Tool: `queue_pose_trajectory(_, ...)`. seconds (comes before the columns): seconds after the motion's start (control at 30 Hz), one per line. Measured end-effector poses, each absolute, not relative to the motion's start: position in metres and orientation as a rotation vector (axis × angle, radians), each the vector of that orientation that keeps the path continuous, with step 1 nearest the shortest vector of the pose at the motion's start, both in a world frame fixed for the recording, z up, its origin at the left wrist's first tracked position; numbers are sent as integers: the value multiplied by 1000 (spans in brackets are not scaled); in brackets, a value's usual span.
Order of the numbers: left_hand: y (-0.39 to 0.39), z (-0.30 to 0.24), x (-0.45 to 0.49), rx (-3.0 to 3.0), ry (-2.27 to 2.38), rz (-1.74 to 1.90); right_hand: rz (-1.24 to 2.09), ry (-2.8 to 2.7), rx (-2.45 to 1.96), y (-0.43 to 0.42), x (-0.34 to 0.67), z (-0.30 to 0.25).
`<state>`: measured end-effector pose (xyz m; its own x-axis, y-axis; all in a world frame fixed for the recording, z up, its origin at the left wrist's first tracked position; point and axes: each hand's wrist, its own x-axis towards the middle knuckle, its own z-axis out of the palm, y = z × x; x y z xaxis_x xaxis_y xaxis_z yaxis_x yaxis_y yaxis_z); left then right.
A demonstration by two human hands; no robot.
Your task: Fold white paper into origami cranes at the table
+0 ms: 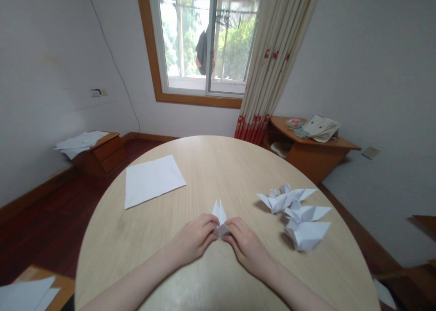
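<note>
Between my two hands, a small piece of folded white paper (221, 220) stands with two narrow points directed away from me. My left hand (199, 233) pinches its left side between thumb and fingers. On the right side, my right hand (243, 240) grips the paper the same way. Fingertips cover parts of its lower edges. To the right lie several folded paper birds (308, 233), grouped close together with wing-like points sticking out. A flat white sheet of paper (153, 181) rests farther off to the left.
All of this is on a round wooden table (218, 161). Beyond it are a window (207, 38) and a curtain (269, 61). A corner cabinet (303, 149) holding a cloth bag stands back right. Papers (81, 140) lie on a low cabinet (107, 154) at left.
</note>
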<state>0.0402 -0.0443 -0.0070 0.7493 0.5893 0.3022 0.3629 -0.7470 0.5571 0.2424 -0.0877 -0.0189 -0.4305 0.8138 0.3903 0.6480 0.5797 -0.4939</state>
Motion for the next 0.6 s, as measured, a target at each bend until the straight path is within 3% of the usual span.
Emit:
queue_pose_trajectory(0.27,-47,-3,47,2261,839,665,666,-2021,-1232,-83,240,-22)
queue_pose_trajectory(0.6,-49,-6,51,2243,952,693,726,-1971,-1286,-80,239,-22)
